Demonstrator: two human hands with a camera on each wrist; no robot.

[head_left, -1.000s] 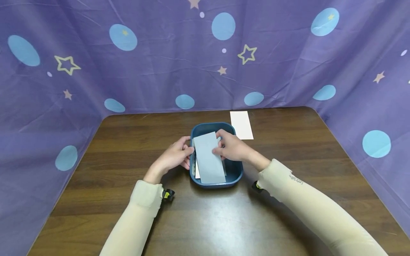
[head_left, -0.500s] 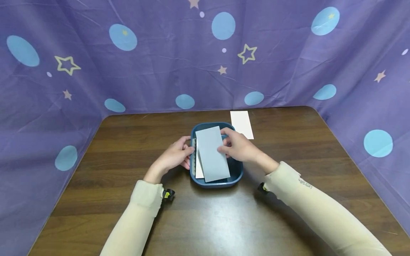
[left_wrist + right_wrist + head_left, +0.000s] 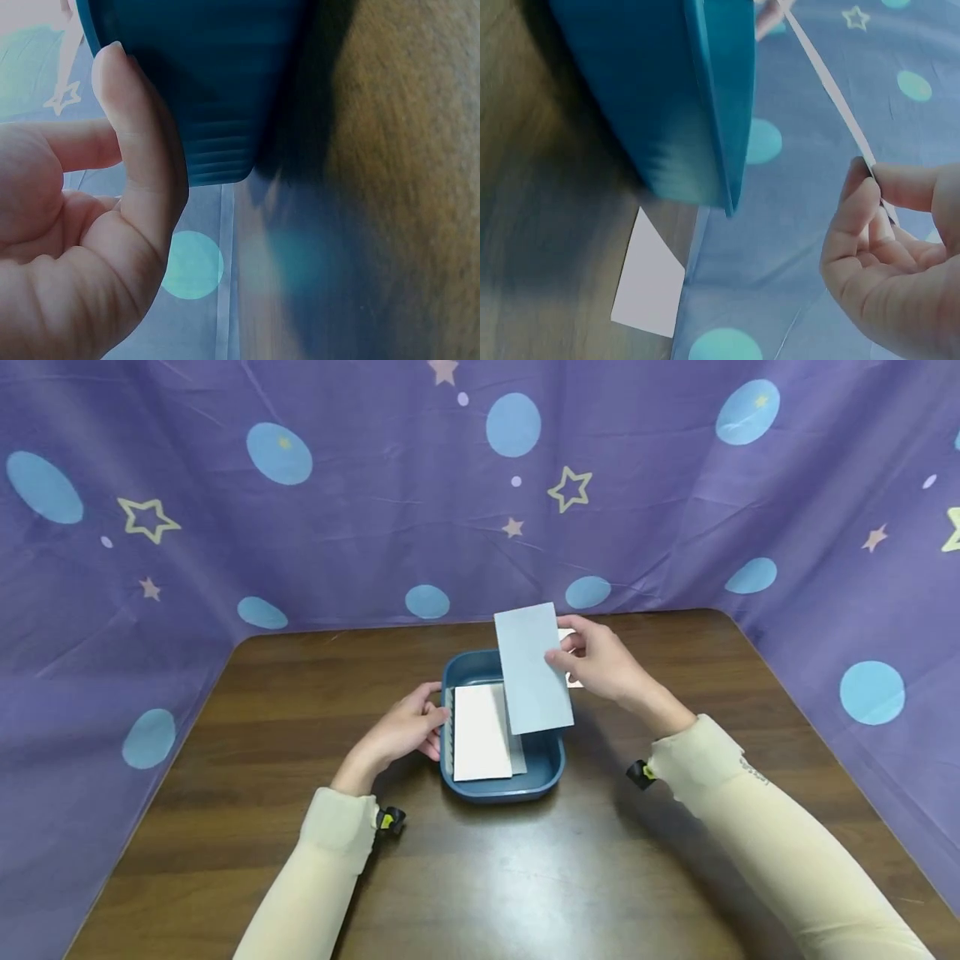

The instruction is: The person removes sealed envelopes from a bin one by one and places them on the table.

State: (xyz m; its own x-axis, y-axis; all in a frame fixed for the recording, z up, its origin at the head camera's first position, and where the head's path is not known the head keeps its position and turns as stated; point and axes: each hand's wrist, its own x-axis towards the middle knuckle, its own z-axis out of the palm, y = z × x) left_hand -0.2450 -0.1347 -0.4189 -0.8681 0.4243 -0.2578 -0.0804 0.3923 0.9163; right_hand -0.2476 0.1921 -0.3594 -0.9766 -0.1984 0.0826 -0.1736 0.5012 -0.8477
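In the head view a deep blue plastic bin (image 3: 498, 793) stands on the table. My left hand (image 3: 401, 724) holds it at the left rim, thumb at the edge, other fingers against the outer wall (image 3: 217, 97). My right hand (image 3: 611, 664) pinches a light blue paper card (image 3: 532, 672) by its right edge, raised above the bin's right side. In the right wrist view that card (image 3: 831, 86) shows nearly edge-on between thumb and fingertips. Inside the bin lies a white card (image 3: 482, 735) over a pale grey-blue sheet (image 3: 517, 756). A pale strip with a notched edge (image 3: 448, 735) runs along the left wall.
Behind the right hand, a white sheet (image 3: 649, 281) lies on the wooden table (image 3: 300, 693), mostly hidden in the head view. A purple patterned curtain (image 3: 360, 510) hangs along the table's far edge and both sides.
My right hand has lifted the light blue card up and to the right, out of the bin, uncovering the white card. The left hand has stayed at the rim.
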